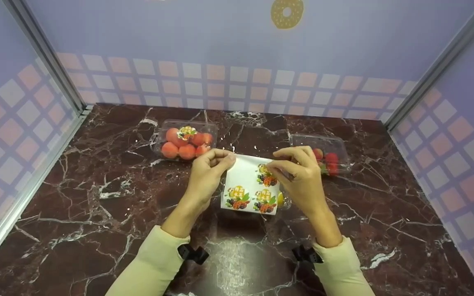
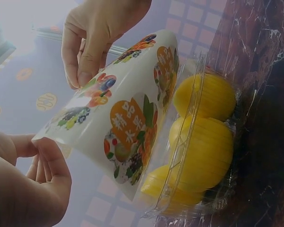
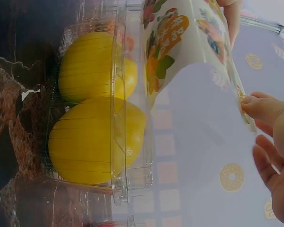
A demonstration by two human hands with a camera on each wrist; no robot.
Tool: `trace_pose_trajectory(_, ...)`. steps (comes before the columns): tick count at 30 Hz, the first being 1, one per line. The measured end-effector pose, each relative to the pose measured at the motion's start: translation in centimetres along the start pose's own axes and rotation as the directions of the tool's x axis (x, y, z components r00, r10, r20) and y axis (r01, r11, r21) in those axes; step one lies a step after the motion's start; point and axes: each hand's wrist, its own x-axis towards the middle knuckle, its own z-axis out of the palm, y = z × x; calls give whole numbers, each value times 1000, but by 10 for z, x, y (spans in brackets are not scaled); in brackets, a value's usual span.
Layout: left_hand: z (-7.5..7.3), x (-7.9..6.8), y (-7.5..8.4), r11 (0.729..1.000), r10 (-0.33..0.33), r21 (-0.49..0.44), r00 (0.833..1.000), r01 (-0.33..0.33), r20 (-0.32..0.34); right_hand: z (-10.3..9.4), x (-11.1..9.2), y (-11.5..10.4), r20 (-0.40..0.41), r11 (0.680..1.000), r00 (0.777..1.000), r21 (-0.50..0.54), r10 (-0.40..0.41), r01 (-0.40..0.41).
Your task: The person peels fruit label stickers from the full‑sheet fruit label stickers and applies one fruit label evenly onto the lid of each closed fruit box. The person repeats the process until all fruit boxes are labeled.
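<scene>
Left hand [image 1: 205, 176], right hand [image 1: 303, 176] each pinch sticker sheet [image 1: 243, 172] between them; three stickers [image 1: 237, 198] on, blank beside left fingers. Red-fruit box [image 1: 210, 128] beyond left fingers labelled; lemon box [image 3: 119, 165] below fingers, no label seen.

Fingers [image 3: 264, 109] on printed sheet [image 3: 191, 46] near yellow fruit [image 3: 87, 142]

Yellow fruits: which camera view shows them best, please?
The left wrist view: at least three yellow fruits show there, in a clear box. The right wrist view shows two plainly, larger. The head view shows only a small yellow part beside the sheet, which seems to hide the rest.
</scene>
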Motion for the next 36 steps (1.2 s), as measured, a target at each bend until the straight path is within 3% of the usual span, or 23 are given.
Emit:
trace_pose_trajectory(7,0,0,0,1000,-1,-5,1000,1,-5,1,-1,1,36,997,998,-57,-51,53)
trace_pose_trajectory(16,-1,2,-3,1000,4,-17,1000,-4,-21,2,-1,1,57,997,995,25,-80,79)
trace_pose_trajectory(27,-5,4,-4,999,27,30,999,-26,-39,-6,-1,-1,140,993,990,108,31,-46)
trace_pose_trajectory(36,-7,6,-5,987,105,131,993,-97,-58,-13,3,-2,167,977,983,180,80,-110)
